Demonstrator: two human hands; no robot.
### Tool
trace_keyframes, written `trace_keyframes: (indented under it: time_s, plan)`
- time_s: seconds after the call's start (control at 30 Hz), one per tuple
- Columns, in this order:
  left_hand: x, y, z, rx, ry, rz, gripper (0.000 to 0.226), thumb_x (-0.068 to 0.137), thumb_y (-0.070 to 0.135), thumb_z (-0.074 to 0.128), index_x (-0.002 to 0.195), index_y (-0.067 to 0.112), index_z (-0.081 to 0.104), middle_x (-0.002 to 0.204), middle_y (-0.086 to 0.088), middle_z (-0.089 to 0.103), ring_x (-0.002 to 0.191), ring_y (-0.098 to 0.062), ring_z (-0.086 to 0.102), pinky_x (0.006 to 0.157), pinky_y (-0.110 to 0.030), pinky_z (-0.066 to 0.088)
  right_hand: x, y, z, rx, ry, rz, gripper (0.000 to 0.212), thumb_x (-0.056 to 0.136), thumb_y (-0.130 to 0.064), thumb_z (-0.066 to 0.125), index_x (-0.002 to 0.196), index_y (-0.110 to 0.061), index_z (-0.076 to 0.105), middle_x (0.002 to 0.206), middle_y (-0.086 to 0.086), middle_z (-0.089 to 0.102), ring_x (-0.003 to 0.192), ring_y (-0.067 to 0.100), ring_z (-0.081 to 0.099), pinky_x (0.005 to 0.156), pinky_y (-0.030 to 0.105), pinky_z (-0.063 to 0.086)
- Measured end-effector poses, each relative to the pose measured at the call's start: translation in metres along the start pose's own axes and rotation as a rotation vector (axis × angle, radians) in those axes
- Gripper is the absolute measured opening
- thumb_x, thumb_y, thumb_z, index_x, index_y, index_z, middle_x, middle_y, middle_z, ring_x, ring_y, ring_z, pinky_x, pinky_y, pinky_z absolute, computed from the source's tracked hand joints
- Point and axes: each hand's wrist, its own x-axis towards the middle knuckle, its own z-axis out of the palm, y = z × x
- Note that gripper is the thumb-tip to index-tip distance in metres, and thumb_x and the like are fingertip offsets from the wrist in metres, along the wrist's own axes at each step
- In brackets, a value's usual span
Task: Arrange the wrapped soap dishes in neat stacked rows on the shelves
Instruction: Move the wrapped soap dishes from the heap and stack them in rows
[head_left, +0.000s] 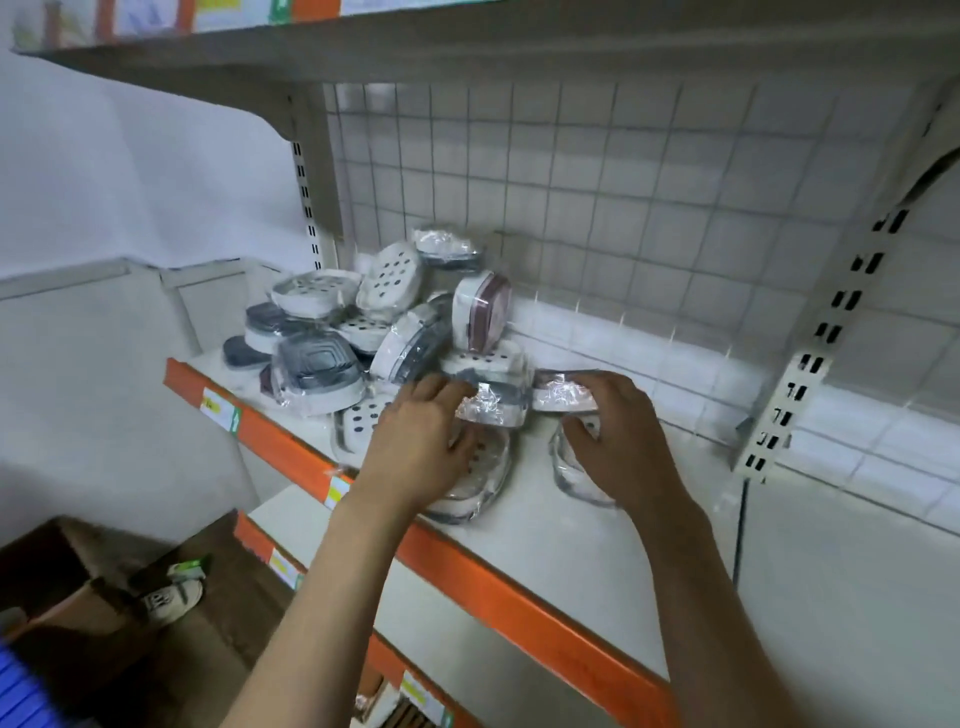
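Both hands (415, 436) grip wrapped soap dishes (493, 402); shelf tags (221, 410) are unreadable.

The right hand (613, 436) hides most of a wrapped soap dish (571, 467); motion blurs both hands.

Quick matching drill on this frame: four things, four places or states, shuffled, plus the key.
Things:
1. left hand
2. right hand
3. maroon-edged dish
4. cardboard box

Places or states:
A. on the floor, lower left
B. standing on edge in the pile
C. on a wrapped dish at the shelf's front edge
D. on a wrapped dish right of the pile

Pairs: 1-C, 2-D, 3-B, 4-A
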Motion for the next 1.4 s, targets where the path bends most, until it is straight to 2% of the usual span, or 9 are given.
trace_keyframes:
  time_s: [0.17,0.27,0.37,0.53,0.7,0.97,1.17,1.27,1.4]
  plan:
    - [0.043,-0.003,0.021,0.174,-0.185,0.025,0.072,0.08,0.045,0.064,0.143,0.031,0.033,0.151,-0.005,0.023,0.138,-0.03,0.018,0.11,-0.044,0.027,0.051,0.01,0.019,-0.296,-0.238,0.04,0.073,0.081,-0.029,0.068,0.144,-0.026,0.032,0.152,0.007,0.027,0.14,0.029,0.021,0.111,0.042,0.025]
    - [0.06,-0.002,0.032,0.184,-0.263,0.011,0.082,0.076,0.051,0.067,0.145,0.034,0.027,0.156,-0.005,0.009,0.142,-0.032,0.005,0.113,-0.05,0.021,0.066,0.015,0.03,-0.435,-0.42,0.089,0.082,0.08,-0.037,0.067,0.147,-0.032,0.02,0.157,0.005,0.013,0.143,0.029,0.008,0.113,0.049,0.017]
    - [0.073,-0.001,0.039,0.164,-0.349,-0.016,0.091,0.072,0.055,0.071,0.146,0.038,0.022,0.156,-0.001,0.003,0.143,-0.032,0.0,0.112,-0.057,0.019,0.07,0.022,0.04,-0.45,-0.46,0.136,0.084,0.079,-0.035,0.067,0.147,-0.032,0.018,0.156,0.003,0.011,0.143,0.03,0.008,0.111,0.052,0.019]
    - [0.09,-0.01,0.055,0.042,-0.431,-0.016,0.093,0.073,0.052,0.071,0.148,0.038,0.018,0.157,-0.002,0.013,0.143,-0.032,0.005,0.112,-0.054,0.023,0.065,0.03,0.053,-0.373,-0.315,0.132,0.074,0.076,-0.027,0.066,0.142,-0.028,0.032,0.144,0.001,0.03,0.133,0.026,0.021,0.099,0.039,0.038]
    - [0.089,-0.018,0.071,0.051,-0.36,0.073,0.077,0.074,0.052,0.065,0.142,0.032,0.034,0.143,0.004,0.038,0.135,-0.03,0.03,0.107,-0.045,0.032,0.062,0.032,0.061,-0.318,-0.25,0.127,0.068,0.074,-0.02,0.068,0.137,-0.021,0.042,0.14,0.006,0.036,0.131,0.029,0.024,0.105,0.037,0.031]
    - [0.086,-0.018,0.047,0.029,-0.273,0.177,0.066,0.082,0.042,0.064,0.141,0.025,0.039,0.141,0.006,0.044,0.132,-0.025,0.03,0.1,-0.039,0.039,0.056,0.031,0.056,-0.255,-0.144,0.096,0.064,0.07,-0.006,0.068,0.131,-0.01,0.05,0.129,0.016,0.045,0.124,0.036,0.034,0.105,0.036,0.031]
    - [0.075,-0.03,0.041,-0.101,-0.048,0.362,0.062,0.075,0.039,0.072,0.127,0.012,0.054,0.127,-0.007,0.059,0.115,-0.035,0.052,0.096,-0.047,0.045,0.033,0.02,0.027,-0.193,0.062,0.136,0.068,0.062,-0.006,0.072,0.128,-0.009,0.053,0.128,0.015,0.049,0.122,0.038,0.04,0.102,0.027,0.026]
    - [0.057,-0.023,0.035,-0.184,0.041,0.401,0.063,0.072,0.049,0.058,0.123,0.011,0.056,0.122,-0.008,0.061,0.111,-0.034,0.054,0.096,-0.037,0.041,0.011,0.003,0.007,-0.146,0.177,0.163,0.067,0.061,-0.017,0.065,0.126,-0.009,0.055,0.125,0.015,0.052,0.118,0.036,0.043,0.098,0.019,0.021]
    - [0.021,-0.005,0.033,-0.307,0.177,0.422,0.06,0.071,0.041,0.059,0.12,0.006,0.058,0.12,-0.01,0.061,0.111,-0.032,0.05,0.099,-0.025,0.031,-0.033,-0.018,-0.016,-0.113,0.282,0.196,0.068,0.063,-0.012,0.066,0.13,-0.011,0.052,0.129,0.012,0.049,0.122,0.032,0.041,0.105,0.031,0.029]
